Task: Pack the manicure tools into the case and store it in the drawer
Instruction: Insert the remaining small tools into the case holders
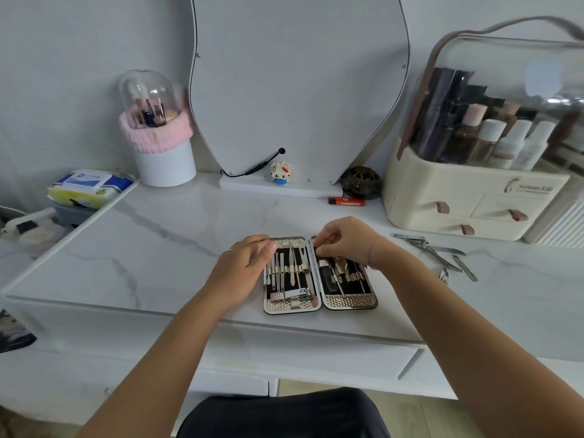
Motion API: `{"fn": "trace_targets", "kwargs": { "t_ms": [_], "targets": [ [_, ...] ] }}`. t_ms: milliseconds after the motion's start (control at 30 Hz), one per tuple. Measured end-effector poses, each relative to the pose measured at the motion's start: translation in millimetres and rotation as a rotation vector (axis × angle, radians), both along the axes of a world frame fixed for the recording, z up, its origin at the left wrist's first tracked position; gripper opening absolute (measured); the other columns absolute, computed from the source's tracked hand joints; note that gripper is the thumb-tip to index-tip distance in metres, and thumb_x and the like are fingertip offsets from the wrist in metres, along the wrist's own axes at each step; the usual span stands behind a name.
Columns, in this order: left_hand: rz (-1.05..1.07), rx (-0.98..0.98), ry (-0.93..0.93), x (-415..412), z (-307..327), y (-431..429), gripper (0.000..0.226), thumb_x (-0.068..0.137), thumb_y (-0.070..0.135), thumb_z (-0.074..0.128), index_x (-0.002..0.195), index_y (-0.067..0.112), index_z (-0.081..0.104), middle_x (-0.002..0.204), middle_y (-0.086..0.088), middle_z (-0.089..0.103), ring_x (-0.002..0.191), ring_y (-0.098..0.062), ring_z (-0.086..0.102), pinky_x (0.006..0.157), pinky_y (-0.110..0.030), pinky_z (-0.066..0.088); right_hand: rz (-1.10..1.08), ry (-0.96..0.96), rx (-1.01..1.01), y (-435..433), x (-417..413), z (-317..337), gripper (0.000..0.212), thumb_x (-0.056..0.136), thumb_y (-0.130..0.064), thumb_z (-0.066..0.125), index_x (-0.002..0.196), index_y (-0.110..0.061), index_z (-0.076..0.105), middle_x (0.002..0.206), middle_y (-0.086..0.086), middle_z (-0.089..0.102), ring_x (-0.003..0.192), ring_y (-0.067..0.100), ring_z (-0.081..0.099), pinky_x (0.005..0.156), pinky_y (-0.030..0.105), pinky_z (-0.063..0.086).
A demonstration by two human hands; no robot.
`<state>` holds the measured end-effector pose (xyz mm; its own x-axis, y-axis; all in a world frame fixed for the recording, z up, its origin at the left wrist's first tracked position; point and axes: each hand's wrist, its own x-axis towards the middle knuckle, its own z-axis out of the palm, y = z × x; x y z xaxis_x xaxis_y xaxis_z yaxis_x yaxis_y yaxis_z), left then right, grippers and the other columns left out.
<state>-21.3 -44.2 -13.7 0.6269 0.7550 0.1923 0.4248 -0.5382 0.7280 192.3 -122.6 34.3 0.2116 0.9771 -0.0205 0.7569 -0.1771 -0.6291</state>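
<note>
The manicure case [350, 302] lies open flat near the front edge of the white marble desk, its two halves lined with gold straps and several steel tools. My left hand [245, 267] rests on the left half's outer edge, fingers curled against it. My right hand [343, 240] hovers over the top of the right half, fingertips pinched at a tool there; what it pinches is too small to tell. Loose steel tools [442, 259], among them nail clippers [412, 238] and nippers, lie on the desk right of the case. The drawer front [316, 358] runs below the desk edge.
A cream cosmetics organiser [467, 200] with small drawers stands at the back right. A mirror [297, 90], a toy figure [279, 173], a dark round holder [361, 181] and an orange lighter [346, 201] sit behind. A brush holder [161, 147] and wet wipes [90, 186] are at left.
</note>
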Motion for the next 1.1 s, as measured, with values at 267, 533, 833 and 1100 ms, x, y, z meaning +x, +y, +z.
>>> {"fn": "trace_targets", "kwargs": {
  "t_ms": [267, 533, 833, 1100],
  "targets": [
    [0.003, -0.011, 0.001, 0, 0, 0, 0.064, 0.085, 0.061, 0.027, 0.126, 0.021, 0.057, 0.137, 0.011, 0.048, 0.125, -0.012, 0.045, 0.104, -0.031, 0.034, -0.037, 0.003, 0.080, -12, 5, 3, 0.015, 0.080, -0.019, 0.070, 0.094, -0.013, 0.071, 0.082, -0.005, 0.067, 0.076, 0.007, 0.061, 0.074, 0.018, 0.049],
    [0.004, -0.030, -0.025, 0, -1, 1, 0.063, 0.086, 0.059, 0.030, 0.127, 0.021, 0.056, 0.136, 0.011, 0.049, 0.125, -0.009, 0.043, 0.102, -0.025, 0.031, -0.441, -0.150, 0.131, -70, 80, 14, 0.006, 0.077, -0.015, 0.072, 0.080, -0.010, 0.073, 0.064, -0.006, 0.058, 0.067, 0.003, 0.052, 0.053, 0.000, 0.034],
    [0.010, -0.039, -0.036, -1, 0, -2, 0.059, 0.087, 0.057, 0.031, 0.127, 0.023, 0.055, 0.136, 0.013, 0.049, 0.124, -0.007, 0.044, 0.099, -0.023, 0.031, -0.469, -0.217, -0.027, -72, 93, -8, 0.005, 0.073, -0.014, 0.073, 0.071, -0.009, 0.074, 0.080, 0.012, 0.072, 0.070, 0.018, 0.057, 0.056, 0.021, 0.040],
    [0.008, -0.036, -0.025, 0, -2, 0, 0.058, 0.087, 0.057, 0.030, 0.127, 0.023, 0.055, 0.137, 0.013, 0.047, 0.125, -0.007, 0.043, 0.097, -0.022, 0.030, -0.419, -0.269, -0.217, -65, 95, -5, 0.017, 0.078, -0.012, 0.062, 0.065, -0.001, 0.064, 0.063, 0.008, 0.049, 0.064, 0.020, 0.042, 0.060, 0.027, 0.037]
  ]
}}
